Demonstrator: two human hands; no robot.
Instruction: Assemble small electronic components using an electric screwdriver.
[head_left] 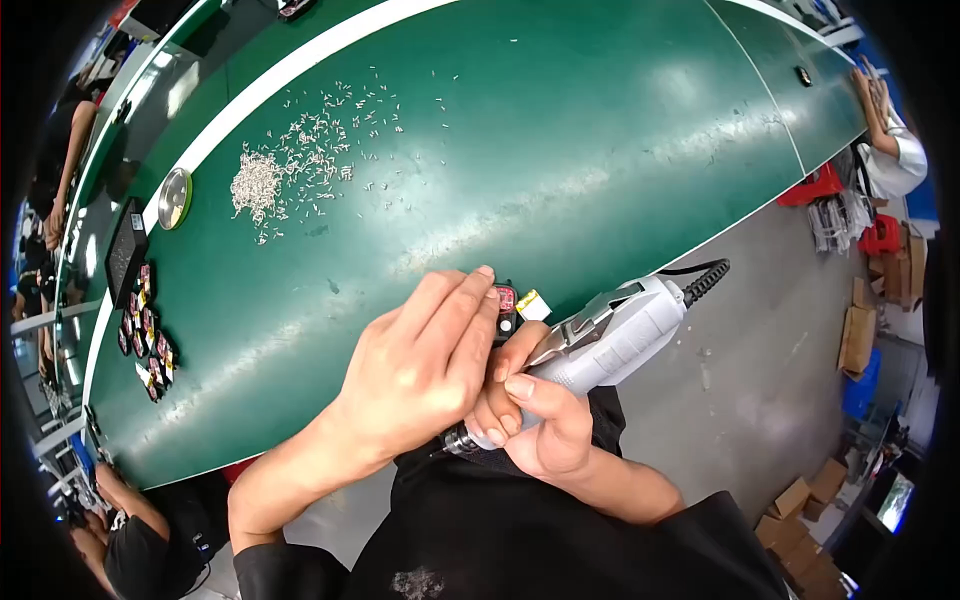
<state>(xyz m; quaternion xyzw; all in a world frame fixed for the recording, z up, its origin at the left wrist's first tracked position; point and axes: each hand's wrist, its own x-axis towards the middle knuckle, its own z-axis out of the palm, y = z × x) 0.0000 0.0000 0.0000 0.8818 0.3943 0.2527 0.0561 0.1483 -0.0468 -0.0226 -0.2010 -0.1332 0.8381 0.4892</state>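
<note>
My right hand point(545, 420) is wrapped around a grey electric screwdriver point(625, 345), held at a slant. Its dark nose point(458, 440) points down and left, near my body, and a black cable leaves its upper end. My left hand point(415, 365) reaches across, fingers together and bent over the left side of a small black device point(507, 325) with a red circuit board inside. The left thumb and part of the device are hidden. Beside the device lies a silver battery pouch point(534, 306) with yellow tape.
Many tiny metal screws point(258, 185) lie heaped and scattered on the green table point(600, 150). A round dish point(175, 198), a black tray point(127, 252) and several small devices point(150, 340) are at the left. Other people work around the table; cardboard boxes point(858, 330) stand on the right.
</note>
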